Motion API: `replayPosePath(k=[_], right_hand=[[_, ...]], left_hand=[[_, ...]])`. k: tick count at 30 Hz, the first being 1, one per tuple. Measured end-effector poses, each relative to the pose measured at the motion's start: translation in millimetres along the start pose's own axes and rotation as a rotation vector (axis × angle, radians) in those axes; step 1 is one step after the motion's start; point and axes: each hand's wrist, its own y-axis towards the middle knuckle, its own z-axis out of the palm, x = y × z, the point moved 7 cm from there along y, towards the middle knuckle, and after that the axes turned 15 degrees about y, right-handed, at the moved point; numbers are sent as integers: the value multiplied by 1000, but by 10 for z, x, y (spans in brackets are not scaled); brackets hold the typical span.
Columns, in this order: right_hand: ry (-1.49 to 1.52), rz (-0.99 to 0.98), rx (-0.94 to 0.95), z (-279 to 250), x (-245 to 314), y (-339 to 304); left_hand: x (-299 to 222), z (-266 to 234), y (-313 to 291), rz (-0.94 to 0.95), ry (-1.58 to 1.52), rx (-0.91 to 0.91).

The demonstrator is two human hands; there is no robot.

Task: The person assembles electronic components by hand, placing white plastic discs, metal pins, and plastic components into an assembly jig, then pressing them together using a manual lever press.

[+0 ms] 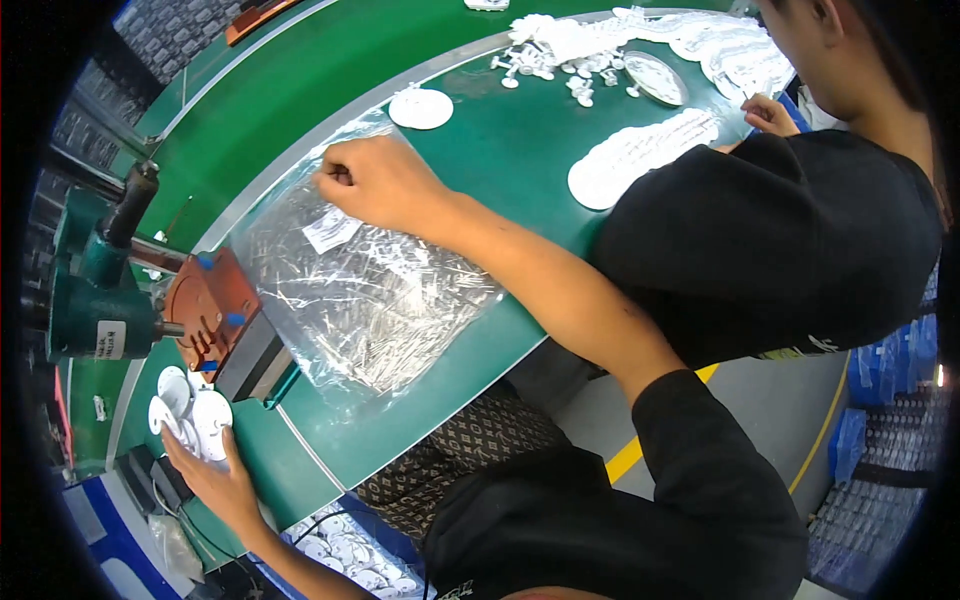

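At the lower left, my left hand [217, 483] is around a small cluster of round white plastic discs [211, 412], its fingers against their near sides. My right hand [385, 180] is closed over the far end of a clear plastic bag [290, 235], fingers curled together. Whatever its fingertips hold, if anything, is hidden. Inside the bag lie many thin metal pins [400, 345] and a white paper slip [331, 229]. Left of the bag stands a green press machine [90, 270] with a reddish-brown fixture block [208, 305] beneath its ram.
A white disc stack [421, 108] lies beyond the bag. On the right, a co-worker in black [770, 250] sits by rows of white discs [645, 155], near a heap of white stemmed parts [560, 50]. Below the green table's edge is a blue bin of white discs [350, 550].
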Motion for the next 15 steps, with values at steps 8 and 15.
replayPosePath(k=[8, 15], right_hand=[[18, 97, 40, 45, -30, -17], [15, 69, 26, 86, -16, -28]], left_hand=[[90, -307, -196, 61, 63, -105], [2331, -634, -1955, -609, -114, -743]])
